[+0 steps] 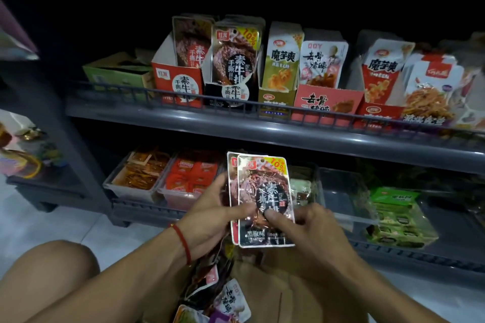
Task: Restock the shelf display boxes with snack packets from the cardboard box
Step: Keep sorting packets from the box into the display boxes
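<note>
Both thumbs are pressing on the front of a small stack of snack packets (262,199), with the other fingers hiding behind it. The left hand (210,214) and right hand (305,233) are holding the stack up in front of the lower shelf (393,254). Below, the cardboard box (265,286) is mostly hiding under the arms. The display boxes (231,86) above are sitting in dim light.

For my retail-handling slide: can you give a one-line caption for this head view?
Both hands, left and right, hold a stack of black-pepper snack packets below the matching black display box.

Grey shelf (183,123) bearing display boxes (178,81)
</note>
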